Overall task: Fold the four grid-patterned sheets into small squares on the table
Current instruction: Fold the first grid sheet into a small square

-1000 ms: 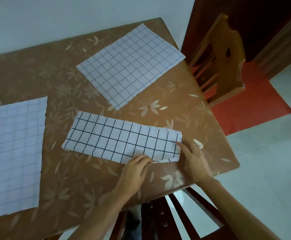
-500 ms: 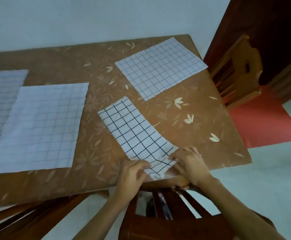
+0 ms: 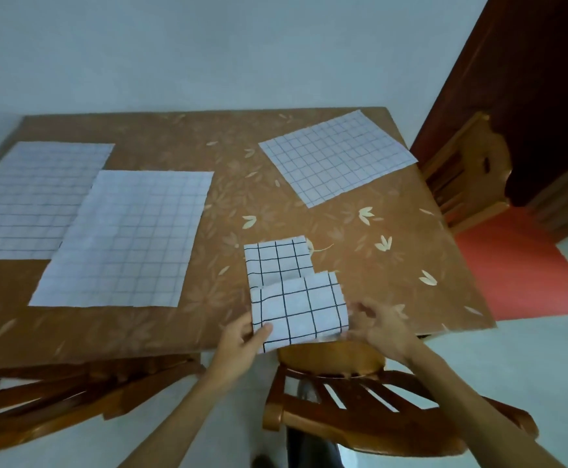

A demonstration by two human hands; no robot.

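I have the dark-grid sheet at the near edge of the bench, its near half lifted and curling over the flat far half. My left hand pinches the near left corner, thumb on top. My right hand sits at the flap's right edge, too blurred to tell whether it grips. I'd bring the flap over evenly, match corners and grid lines, then press the crease. The underside is hidden.
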